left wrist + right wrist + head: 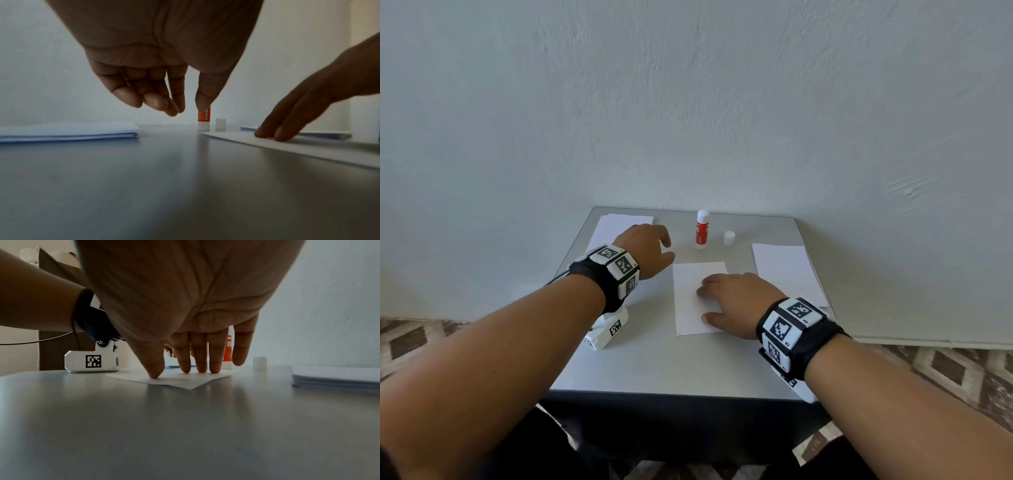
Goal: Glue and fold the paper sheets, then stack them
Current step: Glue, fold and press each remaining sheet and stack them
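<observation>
Altogether one glue stick (702,230), one cap (729,238), two paper stacks (784,270)

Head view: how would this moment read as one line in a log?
right hand: fingers pressing middle sheet flat | left hand: above table, holding nothing | glue stick: upright, uncapped | cap: beside it

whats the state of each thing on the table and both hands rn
glue stick: upright, uncapped
cap: off, standing right of the glue stick
middle sheet: flat, pressed by the right hand
left stack: folded sheets, lying flat
right stack: sheets lying flat
left hand: above the table, fingers loosely curled, holding nothing
right hand: fingers straight, tips on the middle sheet
</observation>
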